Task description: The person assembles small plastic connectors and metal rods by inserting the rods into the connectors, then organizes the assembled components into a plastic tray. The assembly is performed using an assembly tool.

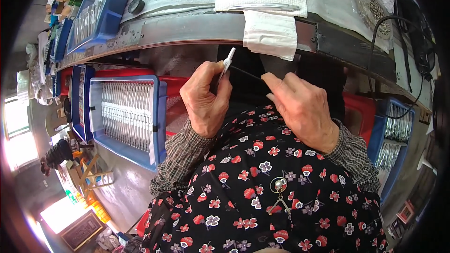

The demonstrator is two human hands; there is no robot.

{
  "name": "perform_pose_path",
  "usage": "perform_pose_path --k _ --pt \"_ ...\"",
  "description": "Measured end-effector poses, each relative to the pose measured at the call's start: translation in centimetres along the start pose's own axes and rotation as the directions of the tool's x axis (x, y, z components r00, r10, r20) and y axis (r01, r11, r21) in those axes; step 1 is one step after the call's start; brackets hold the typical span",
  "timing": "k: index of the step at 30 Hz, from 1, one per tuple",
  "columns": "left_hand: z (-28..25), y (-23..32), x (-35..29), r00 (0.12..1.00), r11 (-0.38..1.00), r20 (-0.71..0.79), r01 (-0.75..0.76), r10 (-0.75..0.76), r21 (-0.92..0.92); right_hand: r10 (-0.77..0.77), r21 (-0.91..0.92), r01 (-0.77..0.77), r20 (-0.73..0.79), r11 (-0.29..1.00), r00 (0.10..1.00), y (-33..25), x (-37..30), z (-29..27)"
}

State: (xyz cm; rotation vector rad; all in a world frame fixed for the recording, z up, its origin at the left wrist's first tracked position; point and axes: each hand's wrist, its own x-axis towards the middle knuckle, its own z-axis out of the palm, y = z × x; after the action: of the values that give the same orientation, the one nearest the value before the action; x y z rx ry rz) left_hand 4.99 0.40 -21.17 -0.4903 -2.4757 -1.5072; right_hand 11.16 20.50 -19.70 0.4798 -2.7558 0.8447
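Note:
Above my lap, my left hand (206,96) is closed in a pinch round a slim silvery metal instrument (228,60), its narrow tip pointing up and away from me. Its lower part is hidden by my fingers, and its exact kind does not show. My right hand (300,105) is closed on one end of a thin dark rod (247,73). From my right fingertips the rod slants up to the left, its far end meeting the instrument by my left thumb.
The workbench edge (187,30) runs ahead of my hands, with a white paper towel (269,35) hanging over it. At left, a blue tray (159,143) holds rows of silvery instruments. Another blue bin (375,152) stands at right, near a hanging black cable (371,61).

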Motion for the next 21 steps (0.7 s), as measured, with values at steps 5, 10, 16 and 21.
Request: perform_pose_path --k 5,10,16,21 --pt "-0.3 1.0 -0.2 0.997 0.996 0.047 0.055 -0.059 0.077 0.043 -0.116 -0.037 0.048 0.993 0.998 -0.9 -0.2 0.4" --pt "-0.2 0.6 -0.1 0.998 0.994 0.044 0.028 -0.033 0.106 0.071 0.097 -0.079 0.078 0.992 0.994 -0.2 0.2 1.0" --pt "0.1 -0.3 -0.6 0.999 0.99 0.039 -0.016 0.011 0.138 0.174 0.439 -0.291 0.288 0.85 0.942 1.0 0.5 1.2" --pt "0.2 -0.7 -1.1 0.998 0.985 0.052 -0.049 0.041 0.166 0.142 0.641 -0.378 0.389 0.668 0.91 2.2 0.7 1.5"
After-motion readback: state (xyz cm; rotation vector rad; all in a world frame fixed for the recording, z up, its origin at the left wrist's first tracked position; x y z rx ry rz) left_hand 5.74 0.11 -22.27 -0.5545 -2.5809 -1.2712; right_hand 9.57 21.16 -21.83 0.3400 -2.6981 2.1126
